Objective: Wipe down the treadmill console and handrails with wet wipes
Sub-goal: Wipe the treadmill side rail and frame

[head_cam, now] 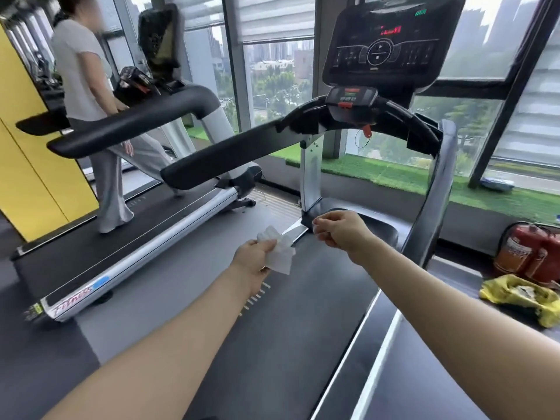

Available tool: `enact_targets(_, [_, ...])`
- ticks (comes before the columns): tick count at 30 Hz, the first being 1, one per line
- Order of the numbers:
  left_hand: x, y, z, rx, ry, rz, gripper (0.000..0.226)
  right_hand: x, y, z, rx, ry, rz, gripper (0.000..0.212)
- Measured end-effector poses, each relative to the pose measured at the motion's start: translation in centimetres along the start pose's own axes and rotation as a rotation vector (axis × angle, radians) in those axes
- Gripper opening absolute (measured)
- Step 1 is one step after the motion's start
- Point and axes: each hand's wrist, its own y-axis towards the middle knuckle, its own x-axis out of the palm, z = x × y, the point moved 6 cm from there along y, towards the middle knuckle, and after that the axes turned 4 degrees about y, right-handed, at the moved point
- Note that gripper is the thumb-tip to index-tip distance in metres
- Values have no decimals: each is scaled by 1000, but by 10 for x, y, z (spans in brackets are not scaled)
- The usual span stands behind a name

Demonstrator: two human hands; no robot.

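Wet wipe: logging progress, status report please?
Left hand grips wet wipe, folded. Right hand loosely closed, seemingly empty. Console and handrail not yet touched. Path ahead clear.

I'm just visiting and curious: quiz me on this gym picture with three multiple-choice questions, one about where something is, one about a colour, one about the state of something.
1. Where is the wipe?
A. Lying on the console
B. In the left hand
C. Draped over the handrail

2. What colour is the crumpled bag at the right?
A. Yellow
B. Blue
C. White

3. How is the right hand placed?
A. Gripping the handrail
B. Pressing the console
C. Loosely closed in the air, off the machine

Answers:
1 B: the left hand pinches the white wipe above the treadmill belt, well below the console.
2 A: the bag is bright yellow, beside a red extinguisher.
3 C: the right hand hangs in the air beside the wipe, clear of the handrail.
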Motion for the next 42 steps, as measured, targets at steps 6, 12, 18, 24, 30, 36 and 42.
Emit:
enact_targets(6, [14,69,-14,-82,18,-11,5,-11,60,15,26,-187,58,15])
enact_targets(12, [69,198,-10,-78,99,-188,7,-65,153,14,11,-623,259,12])
enact_targets(18, [135,314,15,-120,232,-360,18,-116,237,-14,175,-925,427,20])
enact_targets(24, [194,341,47,-204,353,-515,7,-153,257,-41,297,-1013,507,20])
enact_targets(30, [261,345,40,-352,410,-606,9,-204,253,-44,311,-953,559,27])
enact_targets(36, [344,350,23,-379,425,-617,16,-259,284,-34,226,-954,556,26])
enact_targets(42, [415,371,0,-392,388,-654,19,-293,318,-30,133,-840,688,27])
